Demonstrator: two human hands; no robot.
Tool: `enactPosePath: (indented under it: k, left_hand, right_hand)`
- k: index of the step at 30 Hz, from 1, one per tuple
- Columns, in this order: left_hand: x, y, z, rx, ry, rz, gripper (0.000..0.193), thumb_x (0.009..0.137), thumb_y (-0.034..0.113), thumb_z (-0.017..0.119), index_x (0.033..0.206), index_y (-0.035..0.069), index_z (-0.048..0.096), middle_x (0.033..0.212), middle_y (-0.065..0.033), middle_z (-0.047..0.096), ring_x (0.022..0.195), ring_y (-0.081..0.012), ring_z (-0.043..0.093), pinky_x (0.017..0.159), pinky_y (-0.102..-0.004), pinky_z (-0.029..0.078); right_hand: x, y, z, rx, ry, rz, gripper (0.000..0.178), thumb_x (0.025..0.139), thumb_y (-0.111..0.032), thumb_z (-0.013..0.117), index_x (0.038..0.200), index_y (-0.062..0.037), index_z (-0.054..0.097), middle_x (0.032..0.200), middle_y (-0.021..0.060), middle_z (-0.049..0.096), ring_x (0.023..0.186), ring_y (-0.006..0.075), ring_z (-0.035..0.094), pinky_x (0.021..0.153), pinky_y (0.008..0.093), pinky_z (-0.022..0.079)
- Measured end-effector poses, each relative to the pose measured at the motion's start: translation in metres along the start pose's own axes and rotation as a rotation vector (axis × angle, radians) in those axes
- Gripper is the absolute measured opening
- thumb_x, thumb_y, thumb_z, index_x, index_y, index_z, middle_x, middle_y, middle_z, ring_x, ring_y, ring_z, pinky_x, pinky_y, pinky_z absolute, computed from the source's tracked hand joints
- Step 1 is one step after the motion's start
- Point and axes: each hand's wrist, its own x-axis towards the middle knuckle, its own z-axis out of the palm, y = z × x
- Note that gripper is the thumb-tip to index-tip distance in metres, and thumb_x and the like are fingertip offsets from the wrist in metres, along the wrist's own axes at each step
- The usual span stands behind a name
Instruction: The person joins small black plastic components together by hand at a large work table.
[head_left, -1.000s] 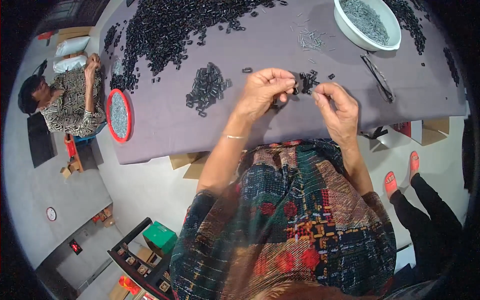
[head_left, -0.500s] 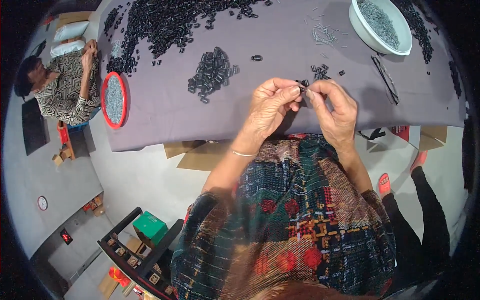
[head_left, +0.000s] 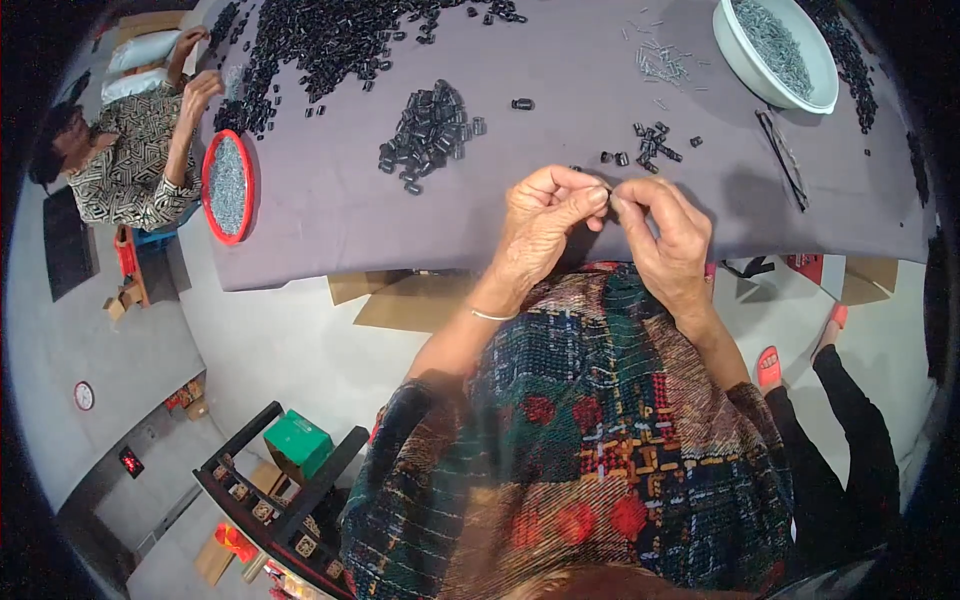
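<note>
My left hand (head_left: 542, 225) and my right hand (head_left: 668, 232) meet fingertip to fingertip above the table's near edge. Each pinches with thumb and forefinger. A small black piece sits in the left fingertips, mostly hidden by them; what the right fingers pinch is too small to make out. Just beyond lies a loose cluster of small black cylindrical pieces (head_left: 655, 147). Farther left is a bigger heap of the same pieces (head_left: 428, 130), with a single piece (head_left: 522, 104) lying apart. Thin metal pins (head_left: 662, 63) are scattered farther back.
A white bowl (head_left: 727, 48) of metal pins stands at the far right, with folded dark-framed glasses (head_left: 783, 160) nearer me. A red-rimmed basket (head_left: 207, 190) of pins stands at the left edge beside another person (head_left: 135, 150). Many black pieces (head_left: 330, 45) cover the back left.
My hands stay together, lowered slightly toward me, and the black piece is now more hidden by the fingers. The other person's hands have moved apart over the table.
</note>
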Motion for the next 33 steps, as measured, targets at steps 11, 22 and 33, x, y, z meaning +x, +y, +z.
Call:
enactPosePath:
  k: [11,22,33]
  left_hand:
    - [-0.025,-0.006,-0.018,0.088,-0.021,-0.185,0.008,0.083,0.003,0.066,0.089,-0.001,0.062,0.087,-0.0097,0.066,0.070,-0.0108,0.060,0.065,-0.0231,0.052]
    - [-0.021,-0.019,-0.030,-0.070,-0.043,-0.156,0.005,0.086,0.003,0.062,0.089,0.000,0.060,0.084,-0.0092,0.064,0.069,-0.0116,0.061,0.064,-0.0238,0.053]
    - [-0.011,-0.007,-0.036,-0.455,-0.057,-0.174,0.005,0.088,0.000,0.056,0.093,0.002,0.058,0.089,-0.0120,0.063,0.075,-0.0147,0.063,0.066,-0.0263,0.057]
  right_hand:
    - [-0.023,0.008,-0.004,0.079,-0.135,0.038,0.014,0.073,0.008,0.066,0.081,0.0001,0.059,0.073,0.0086,0.062,0.059,0.0164,0.059,0.051,0.0263,0.046]
    - [-0.016,0.007,0.000,0.056,-0.234,0.002,0.016,0.072,0.009,0.066,0.084,0.0010,0.060,0.075,0.0094,0.061,0.063,0.0177,0.059,0.055,0.0271,0.047]
    - [0.015,0.047,0.011,-0.577,-0.143,-0.180,0.028,0.065,-0.005,0.072,0.091,-0.0096,0.063,0.089,0.0029,0.055,0.085,0.0219,0.051,0.076,0.0363,0.038]
